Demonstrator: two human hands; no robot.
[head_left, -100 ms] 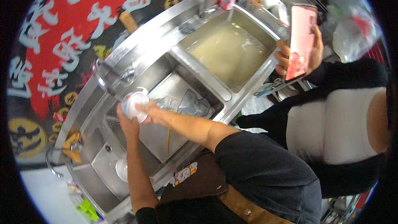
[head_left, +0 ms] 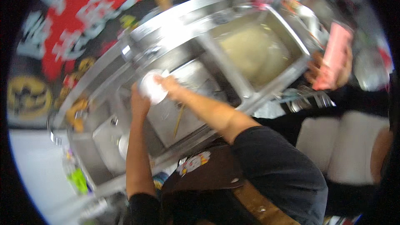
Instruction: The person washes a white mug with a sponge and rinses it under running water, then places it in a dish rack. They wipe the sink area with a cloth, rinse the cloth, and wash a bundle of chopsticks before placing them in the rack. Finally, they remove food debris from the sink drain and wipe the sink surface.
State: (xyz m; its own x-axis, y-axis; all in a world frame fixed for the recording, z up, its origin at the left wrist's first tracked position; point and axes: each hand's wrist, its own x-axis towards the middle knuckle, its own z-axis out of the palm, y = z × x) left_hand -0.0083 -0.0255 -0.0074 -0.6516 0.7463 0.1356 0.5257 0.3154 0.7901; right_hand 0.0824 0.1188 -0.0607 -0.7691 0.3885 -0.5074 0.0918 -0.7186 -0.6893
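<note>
Both hands meet on a small white bowl [head_left: 152, 86] over the steel sink [head_left: 196, 75] basin's far-left corner, so drips fall inside: left hand [head_left: 139, 100] cupped beneath, right hand [head_left: 168, 84] fingers pressed on its rim, probably scrubbing, though blurred.

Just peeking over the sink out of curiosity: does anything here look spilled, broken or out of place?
Nothing stands out. Both hands, left hand and right hand, hold a small round white dish over the steel sink basin. The neighbouring basin holds cloudy yellowish water, contained, not spilled. The picture is blurred, so fine damage cannot be judged.
</note>
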